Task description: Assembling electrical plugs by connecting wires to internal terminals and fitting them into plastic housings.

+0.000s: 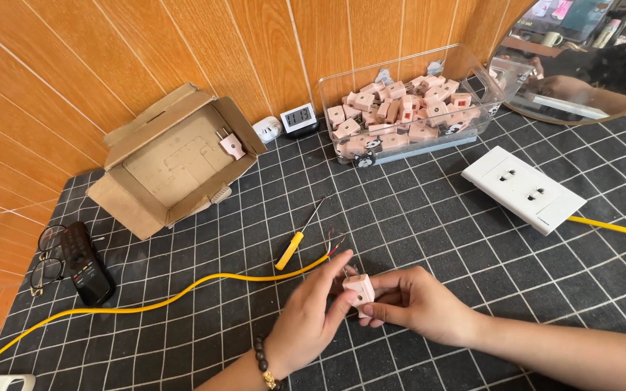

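Low in the middle of the frame, the small pale-pink plastic two-pin plug (360,289) sits above the dark checked cloth of the surface (472,239), pinched between both hands. The left hand (306,318) has its grip closed on the plug's left face, fingertips up near the pins. The right hand (418,304) has its grip closed on the right and lower side.

Going left to right, the risks as I judge them: the long yellow insulated cable (146,304) ends in bare stripped wire strands (336,242) just above the hands, and a loose hold could let those strands fray or prick a finger. The yellow-handled thin screwdriver (300,242) lies near and could roll if nudged by a wrist. The plug is small and smooth, so a slack pinch may drop it, and its tiny inner parts would scatter on the cloth.

The plug looks boxy, matte pink, with two thin metal pins pointing up and away; its casing appears closed, though the underside is hidden.
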